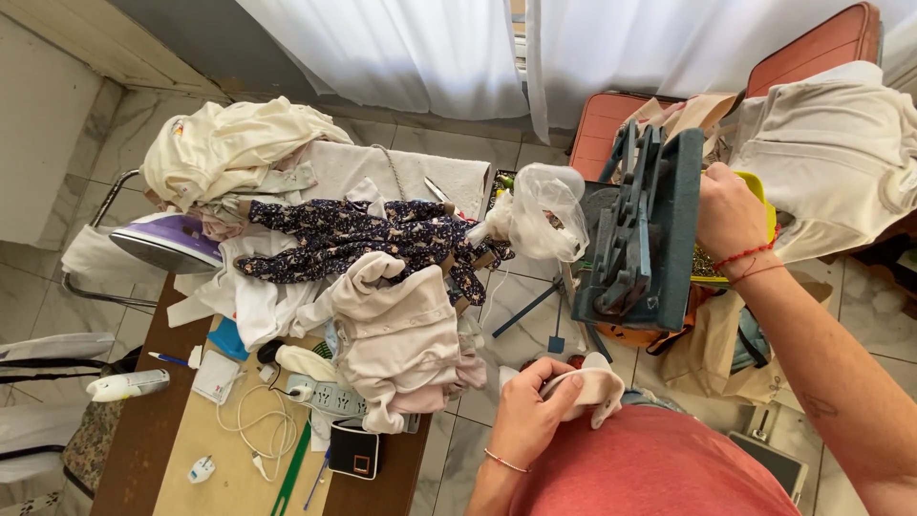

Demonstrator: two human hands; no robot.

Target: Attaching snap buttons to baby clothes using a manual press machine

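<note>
While the left hand (pixel 531 409) pinches a small pale pink fabric piece (pixel 590 387) close against the person's red-shirted belly, fingers curled tight on it, the right hand (pixel 728 212) grips the upper edge of a dark teal metal press-like machine (pixel 642 229), fingers wrapped over it. Machine stands between a wooden table (pixel 134 440) and an orange chair (pixel 604 122). Table carries a heap of cream and pink garments (pixel 396 334), a dark floral garment (pixel 363 237), a purple iron (pixel 167 242), a white power strip (pixel 330 395).
</note>
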